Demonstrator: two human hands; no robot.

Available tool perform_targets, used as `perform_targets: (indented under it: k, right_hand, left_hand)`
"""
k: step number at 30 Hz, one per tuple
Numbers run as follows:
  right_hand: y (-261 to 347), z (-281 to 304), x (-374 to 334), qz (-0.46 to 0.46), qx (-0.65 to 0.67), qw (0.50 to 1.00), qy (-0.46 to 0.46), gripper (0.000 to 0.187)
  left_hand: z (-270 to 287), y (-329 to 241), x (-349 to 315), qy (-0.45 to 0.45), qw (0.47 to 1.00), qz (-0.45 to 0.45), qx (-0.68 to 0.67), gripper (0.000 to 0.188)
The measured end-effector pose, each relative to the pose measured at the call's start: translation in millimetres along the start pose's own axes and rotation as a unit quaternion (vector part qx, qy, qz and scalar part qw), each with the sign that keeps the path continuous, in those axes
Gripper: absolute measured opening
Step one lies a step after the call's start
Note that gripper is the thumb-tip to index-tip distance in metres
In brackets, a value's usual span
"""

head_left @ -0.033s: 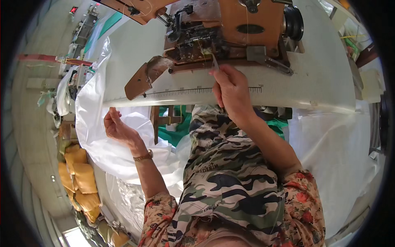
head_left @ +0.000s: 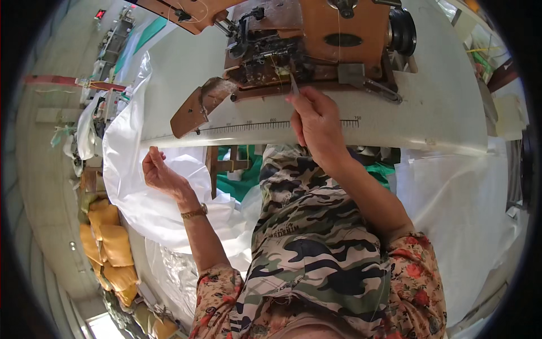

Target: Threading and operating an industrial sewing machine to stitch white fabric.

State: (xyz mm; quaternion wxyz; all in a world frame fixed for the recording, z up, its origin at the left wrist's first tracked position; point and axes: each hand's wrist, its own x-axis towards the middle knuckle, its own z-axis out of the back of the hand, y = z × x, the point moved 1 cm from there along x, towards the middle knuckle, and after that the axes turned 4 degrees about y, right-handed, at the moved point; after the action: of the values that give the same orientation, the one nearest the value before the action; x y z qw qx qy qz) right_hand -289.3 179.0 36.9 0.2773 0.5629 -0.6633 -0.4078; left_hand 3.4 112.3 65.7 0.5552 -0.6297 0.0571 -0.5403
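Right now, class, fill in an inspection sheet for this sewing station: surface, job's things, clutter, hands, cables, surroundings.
Surface: white sewing table with a printed ruler scale along its front edge.
Job's things: brown industrial sewing machine; thin metal tool, seemingly tweezers, aimed at the needle area; white fabric hanging off the table's left.
Clutter: nothing seen on the table beyond the machine.
Hands: right hand pinches the tool at the machine; left hand, half curled, is raised over the white fabric, whether it holds anything cannot be told.
Cables: nothing seen clearly.
Surroundings: yellow sacks stacked on the floor at left; more white fabric at right.
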Motion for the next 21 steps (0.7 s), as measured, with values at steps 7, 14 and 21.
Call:
perform_targets:
  k: [7, 14, 21]
  right_hand:
    - [-4, -5, 17, 0.003, 0.010, 0.999, -0.036, 0.016]
    - [-3, -12, 25, 0.017, -0.007, 0.997, -0.076, 0.017]
    - [-9, -14, 35, 0.062, -0.051, 0.994, -0.076, 0.021]
  left_hand:
    - [-28, 73, 31, 0.087, 0.992, 0.079, -0.048, 0.042]
    - [-56, 106, 48, 0.136, 0.982, 0.089, -0.099, 0.039]
    - [-77, 121, 58, 0.130, 0.981, 0.098, -0.101, 0.037]
